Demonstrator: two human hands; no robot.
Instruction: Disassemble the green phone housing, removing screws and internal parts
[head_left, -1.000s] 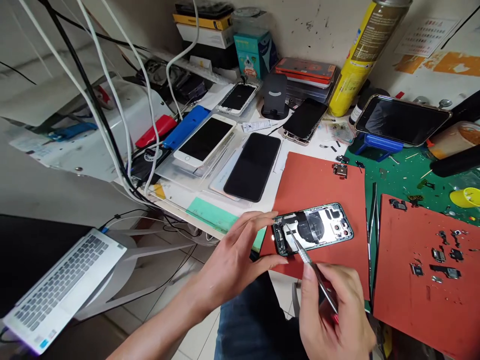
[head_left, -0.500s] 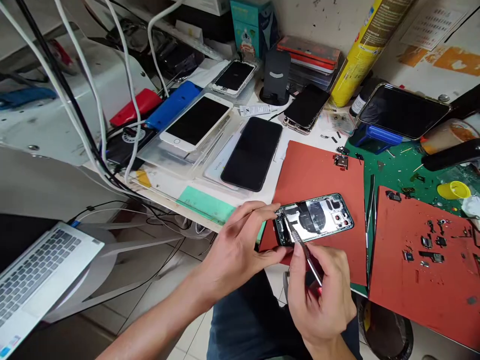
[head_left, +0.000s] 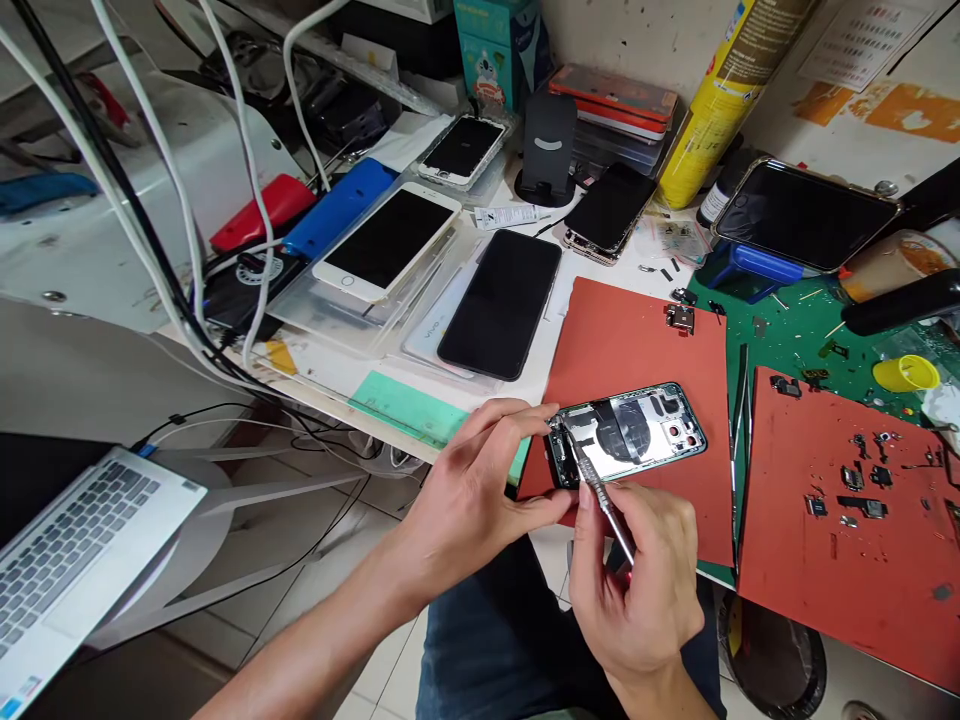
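Observation:
An opened phone housing (head_left: 654,440), bare of its screen, lies tilted on the red-brown mat (head_left: 622,340). My left hand (head_left: 480,480) grips its left end, thumb on the near edge and fingers at the far corner. In my right hand (head_left: 637,580), thumb and fingers pinch a slim metal hand tool with a knurled grip (head_left: 596,484). Its narrow tip reaches into the left end of the housing, by small dark parts; whether it touches them I cannot tell. My left fingers partly cover that end.
A second mat (head_left: 795,590) on the right carries several small phone parts (head_left: 862,507). Tweezers (head_left: 739,460) lie between the mats. Behind are a black phone (head_left: 501,305), a white phone (head_left: 390,240) and a yellow can (head_left: 724,100). A laptop (head_left: 67,570) stands lower left.
The camera view has shifted slightly. My right hand and the tool have moved a little left, with the tip still at the housing's left end. My left hand keeps its grip.

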